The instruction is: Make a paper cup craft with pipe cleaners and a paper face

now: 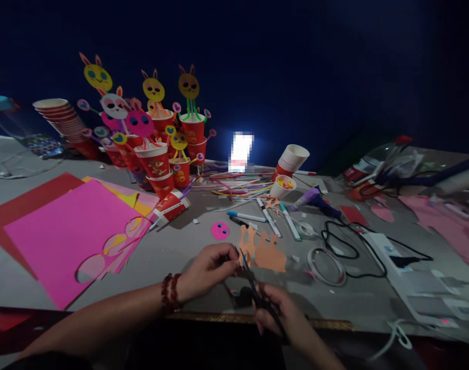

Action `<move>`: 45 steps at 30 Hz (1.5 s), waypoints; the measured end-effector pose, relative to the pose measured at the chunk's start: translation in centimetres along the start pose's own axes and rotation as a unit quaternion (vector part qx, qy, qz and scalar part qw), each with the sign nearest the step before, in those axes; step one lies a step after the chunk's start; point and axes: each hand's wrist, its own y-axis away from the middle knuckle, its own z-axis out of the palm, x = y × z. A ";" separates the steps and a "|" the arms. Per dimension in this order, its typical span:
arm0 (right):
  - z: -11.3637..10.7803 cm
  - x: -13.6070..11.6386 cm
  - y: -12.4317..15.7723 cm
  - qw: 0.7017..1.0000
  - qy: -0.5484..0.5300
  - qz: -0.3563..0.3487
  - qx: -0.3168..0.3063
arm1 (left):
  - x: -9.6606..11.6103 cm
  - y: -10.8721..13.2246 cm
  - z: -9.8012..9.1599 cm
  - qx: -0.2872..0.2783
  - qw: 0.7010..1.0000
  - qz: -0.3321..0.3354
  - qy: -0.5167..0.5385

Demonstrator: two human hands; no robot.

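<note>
My right hand grips a pair of black scissors, with its fingers in the handles and the blades pointing up and away. Close to the blade tips, my left hand is closed in a pinch; what sits between its fingertips is too small and dark to make out. Just beyond the fingertips are orange paper scraps with cut-out edges. Whether the left fingers touch the nearer scrap, I cannot tell. A round pink paper face with blue eyes lies above my left hand.
Decorated red cups with paper rabbit faces stand at the back left. Pink paper sheets lie at left. Markers, pipe cleaners and a cup of small pieces are ahead. A power strip and cables lie right.
</note>
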 end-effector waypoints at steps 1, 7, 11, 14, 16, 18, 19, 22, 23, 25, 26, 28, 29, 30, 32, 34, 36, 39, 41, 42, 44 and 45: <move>0.2 0.0 -0.2 1.000 -0.009 0.000 -0.001 | 0.0 0.0 0.0 0.002 1.000 -0.006 0.009; 0.6 -0.1 -0.9 0.999 -0.027 -0.019 -0.002 | -0.3 0.1 -0.1 0.019 0.998 -0.033 0.050; 0.5 -0.3 -1.1 1.000 -0.025 -0.012 -0.008 | -0.4 0.2 -0.3 0.009 0.998 -0.046 0.051; 0.5 -0.2 -1.2 1.000 -0.021 -0.011 -0.007 | -0.4 0.2 -0.3 0.013 0.998 -0.048 0.044; 0.5 -0.1 -1.3 1.000 -0.023 -0.006 -0.005 | -0.4 0.2 -0.3 0.017 0.998 -0.050 0.043; 0.4 -0.1 -1.2 1.000 -0.022 0.001 0.001 | -0.3 0.1 -0.3 0.016 0.997 -0.057 0.047; 0.4 -0.1 -1.2 1.000 -0.020 0.006 0.005 | -0.3 0.1 -0.3 0.014 0.997 -0.060 0.049; 0.3 -0.1 -1.2 1.000 -0.014 0.020 0.004 | -0.2 0.1 -0.4 0.011 0.997 -0.060 0.051; 0.3 -0.1 -1.2 1.000 -0.013 0.021 0.002 | -0.1 0.1 -0.4 0.010 0.997 -0.058 0.051; 0.3 0.0 -1.2 1.000 -0.012 0.017 -0.004 | -0.1 0.1 -0.4 0.010 0.997 -0.055 0.049; 0.2 0.1 -1.3 1.000 -0.012 0.014 -0.004 | -0.1 0.1 -0.4 0.011 0.997 -0.055 0.047; 0.2 0.2 -1.3 1.000 -0.013 0.013 -0.003 | 0.0 0.1 -0.4 0.012 0.998 -0.055 0.041; 0.2 0.2 -1.3 1.000 -0.014 0.012 -0.001 | 0.0 0.1 -0.4 0.013 0.998 -0.054 0.040; 0.2 0.3 -1.3 1.000 -0.015 0.012 0.002 | 0.0 0.1 -0.4 0.013 0.998 -0.053 0.041; 0.3 0.3 -1.3 1.000 -0.016 0.011 0.007 | 0.1 0.1 -0.4 0.012 0.997 -0.054 0.044; 0.3 0.2 -1.3 1.000 -0.016 0.009 0.008 | 0.1 0.1 -0.3 0.013 0.997 -0.055 0.046; 0.4 0.2 -1.3 1.000 -0.018 0.006 0.005 | 0.1 0.1 -0.3 0.013 0.997 -0.055 0.046; 0.4 0.1 -1.3 1.000 -0.021 0.002 0.007 | 0.1 0.1 -0.3 0.014 0.997 -0.058 0.054; 0.4 0.0 -1.4 1.000 -0.026 0.001 0.010 | 0.1 0.1 -0.4 0.014 0.996 -0.060 0.058; 0.4 0.0 -1.4 1.000 -0.028 0.000 0.011 | 0.1 0.1 -0.4 0.013 0.996 -0.059 0.059; 0.5 0.0 -1.4 0.999 -0.029 -0.004 0.014 | 0.1 0.1 -0.4 0.012 0.997 -0.058 0.059; 0.5 0.1 -1.4 0.999 -0.028 -0.006 0.016 | 0.2 0.1 -0.4 0.012 0.997 -0.057 0.058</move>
